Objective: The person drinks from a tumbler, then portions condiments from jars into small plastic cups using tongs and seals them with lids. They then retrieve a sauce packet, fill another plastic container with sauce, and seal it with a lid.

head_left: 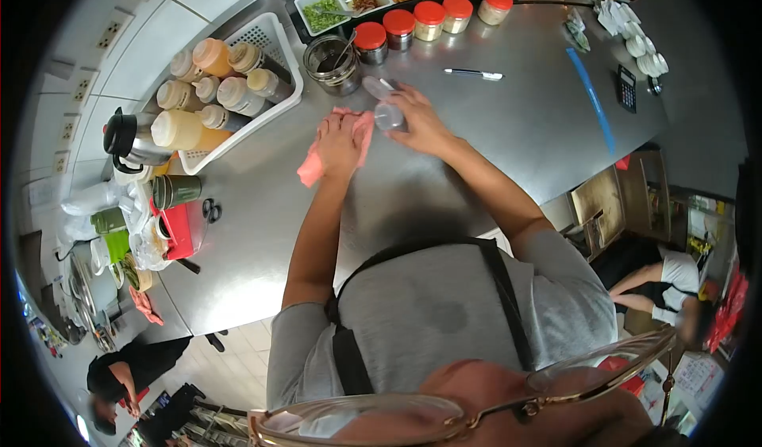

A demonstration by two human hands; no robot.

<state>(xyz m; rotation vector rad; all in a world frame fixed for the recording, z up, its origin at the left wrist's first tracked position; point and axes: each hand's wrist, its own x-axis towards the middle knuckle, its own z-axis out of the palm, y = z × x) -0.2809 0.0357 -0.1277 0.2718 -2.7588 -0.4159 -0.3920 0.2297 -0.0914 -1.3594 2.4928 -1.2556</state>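
My left hand presses a pink cloth against the steel counter, its fingers lying over the cloth. Just to the right, my right hand is closed around a small clear plastic cup. A clear lid stands out from the cup's far side; whether it is attached I cannot tell. Directly beyond both hands is a glass jar of dark contents with a spoon in it. Next to that jar, a red-lidded jar begins a row of several similar jars.
A white basket of squeeze bottles stands at the left. Trays of toppings line the back. A pen, a blue strip and a calculator lie to the right. Scissors lie left. Other people are beyond the counter.
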